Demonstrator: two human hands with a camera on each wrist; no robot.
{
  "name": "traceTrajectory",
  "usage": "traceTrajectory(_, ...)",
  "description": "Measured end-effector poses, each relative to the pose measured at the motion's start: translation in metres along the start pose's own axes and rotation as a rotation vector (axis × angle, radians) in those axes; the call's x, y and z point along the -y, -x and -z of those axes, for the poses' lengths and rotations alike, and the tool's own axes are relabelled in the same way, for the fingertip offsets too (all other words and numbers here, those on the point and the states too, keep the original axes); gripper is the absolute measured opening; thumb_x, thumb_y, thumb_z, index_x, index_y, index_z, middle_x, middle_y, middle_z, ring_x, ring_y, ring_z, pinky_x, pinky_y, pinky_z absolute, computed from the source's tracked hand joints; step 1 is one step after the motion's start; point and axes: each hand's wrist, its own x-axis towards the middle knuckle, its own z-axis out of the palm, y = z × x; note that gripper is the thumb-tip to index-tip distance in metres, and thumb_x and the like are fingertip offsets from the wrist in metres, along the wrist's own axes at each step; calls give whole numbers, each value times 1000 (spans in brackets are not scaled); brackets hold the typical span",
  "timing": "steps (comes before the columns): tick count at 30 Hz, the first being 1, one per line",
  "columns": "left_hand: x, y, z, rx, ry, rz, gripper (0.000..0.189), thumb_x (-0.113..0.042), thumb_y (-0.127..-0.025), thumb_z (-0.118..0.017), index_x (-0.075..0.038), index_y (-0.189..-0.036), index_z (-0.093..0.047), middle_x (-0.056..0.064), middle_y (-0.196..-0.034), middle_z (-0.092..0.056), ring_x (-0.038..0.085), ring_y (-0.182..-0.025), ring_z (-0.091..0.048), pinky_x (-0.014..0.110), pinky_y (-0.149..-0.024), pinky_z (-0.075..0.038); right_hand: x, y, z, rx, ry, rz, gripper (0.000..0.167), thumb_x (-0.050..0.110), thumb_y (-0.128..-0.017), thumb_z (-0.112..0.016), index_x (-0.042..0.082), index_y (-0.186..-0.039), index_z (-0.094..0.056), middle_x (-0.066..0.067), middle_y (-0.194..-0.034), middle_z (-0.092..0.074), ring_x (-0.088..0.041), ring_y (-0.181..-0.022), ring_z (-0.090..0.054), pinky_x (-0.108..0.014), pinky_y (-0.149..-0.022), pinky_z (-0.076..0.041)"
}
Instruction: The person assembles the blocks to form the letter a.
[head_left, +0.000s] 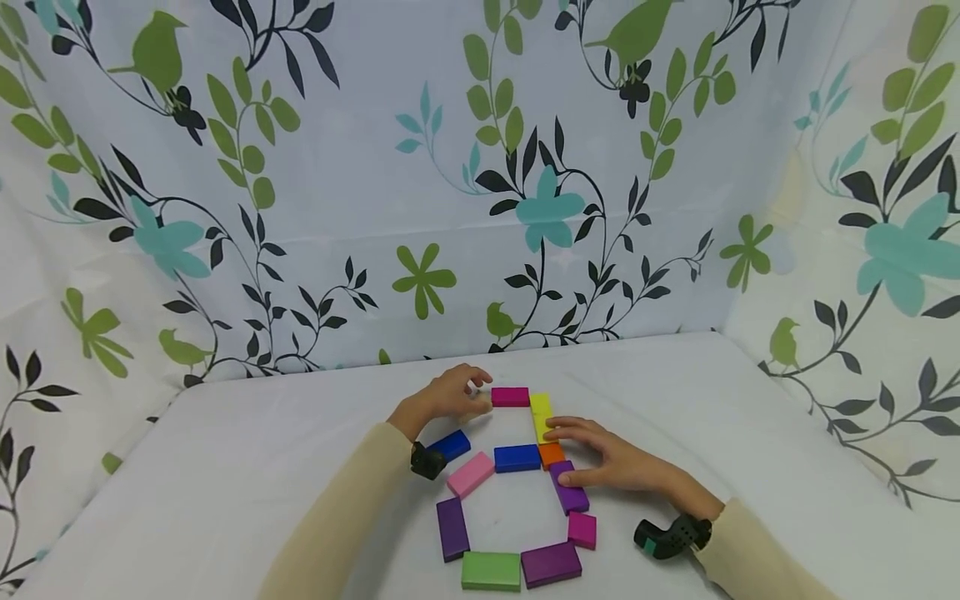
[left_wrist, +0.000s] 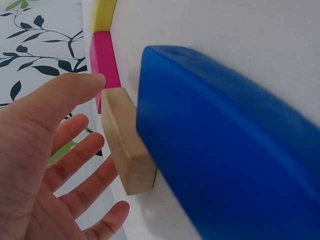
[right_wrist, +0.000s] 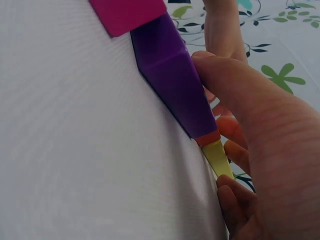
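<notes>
Colored blocks form two joined outlines on a white cloth. By the upper left corner is my left hand [head_left: 448,395], its fingers spread beside a plain wooden block [left_wrist: 129,145] that it mostly hides in the head view. The left thumb lies right at the seam of that block and a magenta block [head_left: 510,397]. My right hand [head_left: 618,458] rests along the right side. Its thumb touches a purple block [head_left: 567,490], and its fingers reach to a yellow block [head_left: 541,417]. An orange block [head_left: 552,453] sits between those two.
A blue block [head_left: 450,446] lies under the left wrist, another blue block [head_left: 517,458] across the middle. The lower outline has pink [head_left: 471,475], dark purple [head_left: 452,528], green [head_left: 491,571], plum [head_left: 551,564] and small magenta [head_left: 582,530] blocks. A patterned curtain [head_left: 337,208] hangs behind.
</notes>
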Motion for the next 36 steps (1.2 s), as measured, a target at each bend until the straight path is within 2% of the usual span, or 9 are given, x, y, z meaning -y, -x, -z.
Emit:
traceTrajectory(6, -1, -11, -9, -21, -72, 5, 41, -29, -88, -71, -12, -124, -63, 4, -116, -62, 22, -107, -56, 56, -101, -36, 0, -1, 0, 4, 11, -3, 53, 32, -89, -71, 21, -139, -53, -10, -155, -33, -43, -142, -23, -72, -105, -21)
traceTrajectory(11, -4, -11, -10, -40, -94, 14, 36, -28, -88, -71, -13, -120, -65, 4, -112, -64, 21, -107, -56, 53, -100, -37, 1, -1, 0, -4, 18, -5, 53, 32, -89, -70, 22, -138, -54, -9, -154, -34, -42, -142, -23, -72, -105, -22)
traceTrajectory(22, -6, -6, -11, -47, -76, 35, 32, -28, -88, -72, -12, -114, -65, 6, -110, -64, 22, -107, -56, 51, -100, -37, 0, -1, -1, -6, 17, -7, 54, 33, -89, -71, 20, -138, -54, -10, -154, -33, -42, -143, -22, -72, -105, -21)
traceTrajectory(27, 1, -4, -12, -53, -40, 39, 37, -29, -85, -75, -11, -115, -64, 6, -112, -62, 21, -105, -56, 45, -95, -45, 3, -1, -1, -2, 12, -11, 55, 34, -88, -71, 19, -139, -54, -11, -155, -33, -43, -143, -22, -73, -105, -20)
traceTrajectory(31, 7, -1, -11, -62, 7, 44, 37, -26, -84, -76, -8, -113, -64, 7, -107, -62, 20, -99, -55, 36, -86, -52, 3, -1, -1, 0, 10, -15, 55, 34, -88, -71, 19, -139, -54, -11, -155, -33, -43, -143, -22, -73, -106, -20)
traceTrajectory(36, 9, 2, -9, -63, 5, 21, 38, -25, -84, -76, -7, -114, -63, 8, -106, -61, 20, -96, -54, 35, -84, -52, 3, -1, 0, -3, 10, -13, 55, 34, -88, -71, 18, -138, -54, -11, -154, -33, -43, -143, -22, -72, -106, -20)
